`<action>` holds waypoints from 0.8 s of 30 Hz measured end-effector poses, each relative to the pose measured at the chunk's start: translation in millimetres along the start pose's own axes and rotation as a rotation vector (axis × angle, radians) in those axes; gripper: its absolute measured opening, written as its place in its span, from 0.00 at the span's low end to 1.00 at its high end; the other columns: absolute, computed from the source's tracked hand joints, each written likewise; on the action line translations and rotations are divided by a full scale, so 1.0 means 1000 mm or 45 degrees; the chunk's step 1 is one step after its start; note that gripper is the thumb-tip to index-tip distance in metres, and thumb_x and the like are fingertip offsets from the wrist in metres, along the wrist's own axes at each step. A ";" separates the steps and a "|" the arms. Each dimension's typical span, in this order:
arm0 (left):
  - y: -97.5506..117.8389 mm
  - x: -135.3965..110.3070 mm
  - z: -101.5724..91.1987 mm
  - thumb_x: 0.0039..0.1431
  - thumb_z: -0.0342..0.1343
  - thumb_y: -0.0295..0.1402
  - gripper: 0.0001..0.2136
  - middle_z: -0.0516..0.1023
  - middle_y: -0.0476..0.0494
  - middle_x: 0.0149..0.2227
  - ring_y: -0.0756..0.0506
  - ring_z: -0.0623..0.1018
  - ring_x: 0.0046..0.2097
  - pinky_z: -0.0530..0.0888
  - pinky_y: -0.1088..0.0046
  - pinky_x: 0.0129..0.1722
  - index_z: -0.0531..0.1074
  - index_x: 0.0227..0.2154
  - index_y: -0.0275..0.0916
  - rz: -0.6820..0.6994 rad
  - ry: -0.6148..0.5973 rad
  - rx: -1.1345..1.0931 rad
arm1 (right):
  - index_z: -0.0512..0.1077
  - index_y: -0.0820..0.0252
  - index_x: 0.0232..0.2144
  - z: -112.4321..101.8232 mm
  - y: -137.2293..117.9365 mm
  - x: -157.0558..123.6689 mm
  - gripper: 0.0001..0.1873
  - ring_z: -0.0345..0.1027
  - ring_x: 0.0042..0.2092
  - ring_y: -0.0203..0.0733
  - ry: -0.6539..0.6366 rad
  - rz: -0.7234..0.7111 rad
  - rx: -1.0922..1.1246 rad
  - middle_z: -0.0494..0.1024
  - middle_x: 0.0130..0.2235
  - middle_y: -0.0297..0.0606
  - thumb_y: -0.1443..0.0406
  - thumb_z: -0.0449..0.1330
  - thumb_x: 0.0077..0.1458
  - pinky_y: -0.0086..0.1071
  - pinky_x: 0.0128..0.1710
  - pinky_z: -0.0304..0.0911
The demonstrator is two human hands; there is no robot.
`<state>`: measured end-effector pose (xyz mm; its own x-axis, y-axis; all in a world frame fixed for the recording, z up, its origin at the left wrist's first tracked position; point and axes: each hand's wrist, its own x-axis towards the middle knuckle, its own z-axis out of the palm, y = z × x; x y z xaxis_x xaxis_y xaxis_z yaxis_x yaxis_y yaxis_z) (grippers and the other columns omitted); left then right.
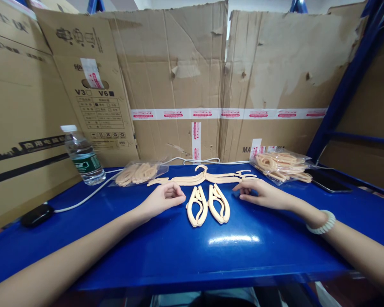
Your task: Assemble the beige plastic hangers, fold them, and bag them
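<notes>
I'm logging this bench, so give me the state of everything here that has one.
Beige bow-shaped plastic hanger: unfolded
Two beige oval plastic hangers: folded
Clear plastic bags of beige hangers: filled
Clear white-capped plastic bottle: closed, standing
Black rectangular phone: lying flat
Left hand, right hand: seemingly empty, fingers bent

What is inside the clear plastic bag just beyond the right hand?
The clear plastic bag holds piled beige pieces, apparently folded hangers. The upper and near ones show through the film; those underneath are covered, so their number cannot be told.
</notes>
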<state>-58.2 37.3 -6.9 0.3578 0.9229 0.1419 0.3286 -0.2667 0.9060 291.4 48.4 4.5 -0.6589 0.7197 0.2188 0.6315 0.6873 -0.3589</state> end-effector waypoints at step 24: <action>-0.003 0.002 -0.002 0.42 0.65 0.35 0.09 0.76 0.44 0.36 0.44 0.75 0.39 0.71 0.63 0.44 0.72 0.20 0.37 0.070 -0.019 0.009 | 0.60 0.62 0.60 0.011 0.031 0.002 0.28 0.59 0.60 0.56 0.225 0.045 -0.282 0.66 0.59 0.52 0.56 0.50 0.62 0.54 0.59 0.55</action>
<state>-60.2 40.3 -8.8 0.3882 0.9028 0.1852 0.3142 -0.3186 0.8943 305.1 70.1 -16.2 -0.5657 0.7364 0.3711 0.7395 0.6522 -0.1668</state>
